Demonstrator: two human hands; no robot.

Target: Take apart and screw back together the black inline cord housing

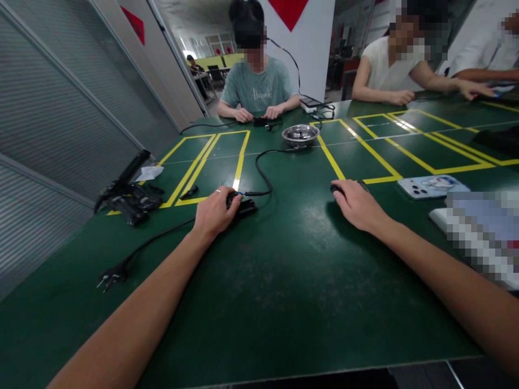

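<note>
Worktop [284, 302] of dark green, scuffed and dully shiny, runs away from its near edge. At the near left lies a black plug [115, 273], prongs aimed left and toward the wearer; its cord [162, 235] slants away to the left hand [217, 212]. That hand is closed, thumb and fingers pinching at a black case [246, 207] just left of the worktop's middle. The case's long axis runs roughly left to right, its exposed end pointing right and slightly away. Blue wires [241, 193] show by the fingertips, meeting a black cable [261, 173] that snakes away to a metal bowl [300, 141]. The right hand [357, 204], well apart, is curled low over a dark piece [335, 188]; whether it grips this I cannot tell. Near it lies a phone [430, 186], and black bundled items [132, 202] sit at far left. Yellow tape [330, 156] marks rectangles beyond the hands. Across sits a person in a teal shirt [259, 84], others to the right; slatted blinds [44, 81] line the left, with a white wall [312, 54] behind
</note>
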